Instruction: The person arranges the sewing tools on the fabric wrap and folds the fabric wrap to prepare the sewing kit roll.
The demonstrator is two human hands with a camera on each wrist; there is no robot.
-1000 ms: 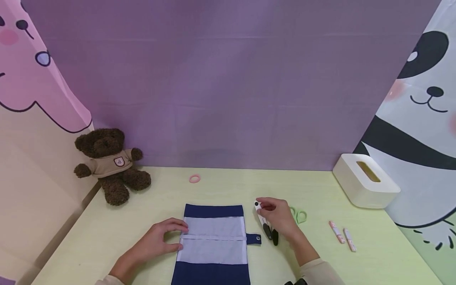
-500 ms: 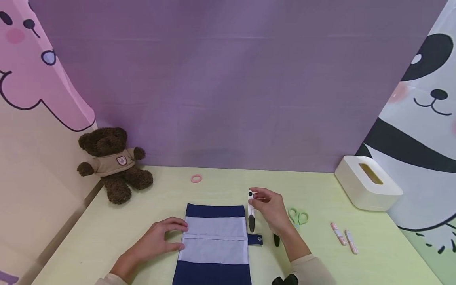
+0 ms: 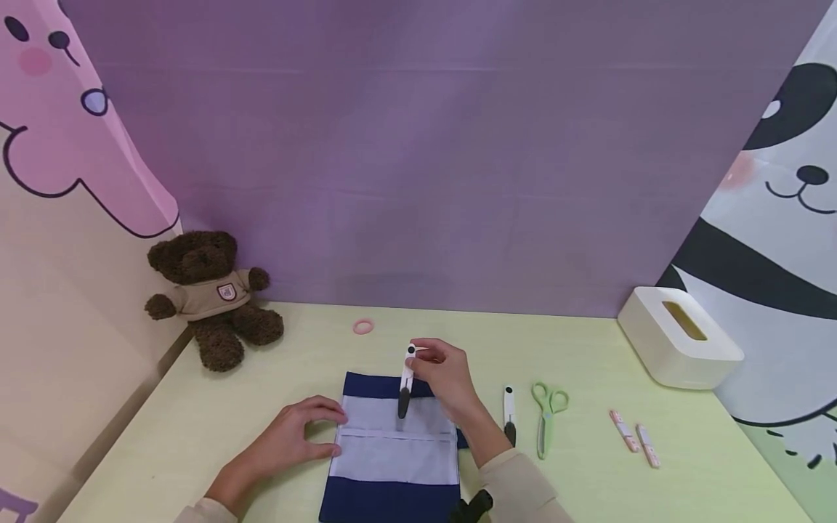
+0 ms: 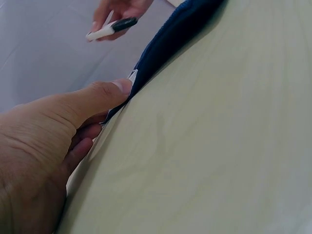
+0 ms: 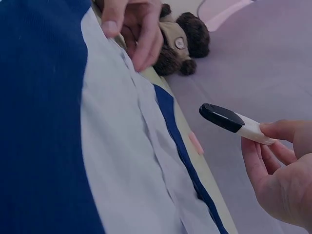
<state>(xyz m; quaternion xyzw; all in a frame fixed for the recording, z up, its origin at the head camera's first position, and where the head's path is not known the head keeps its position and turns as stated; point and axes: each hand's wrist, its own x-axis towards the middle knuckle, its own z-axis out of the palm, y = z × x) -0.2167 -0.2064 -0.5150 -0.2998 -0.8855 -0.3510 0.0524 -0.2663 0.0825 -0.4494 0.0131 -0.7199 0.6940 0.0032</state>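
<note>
A navy and pale grey fabric pouch (image 3: 399,459) lies flat on the table, a seam crossing its pale middle. At its left edge rests my left hand (image 3: 288,436), thumb and fingers parted along the border; the left wrist view has the thumb touching the edge. My right hand (image 3: 447,378) pinches the white end of a white-and-black marker-like item (image 3: 405,385) between thumb and fingers. That item is held above the pouch's upper part, dark end down. The right wrist view shows its black end (image 5: 222,117) pointing away from the fingers, clear of the fabric.
Right of the pouch lie a second white-and-black item (image 3: 509,414), green scissors (image 3: 546,423) and two small pink-and-white sticks (image 3: 624,431). A pink ring (image 3: 362,326) lies behind it. A brown teddy bear (image 3: 212,298) sits back left, a white tissue box (image 3: 683,345) back right.
My right hand has carried the white-and-black item leftward from beside the scissors to over the pouch, uncovering the second item and the scissors. My left hand has stayed at the pouch's left edge.
</note>
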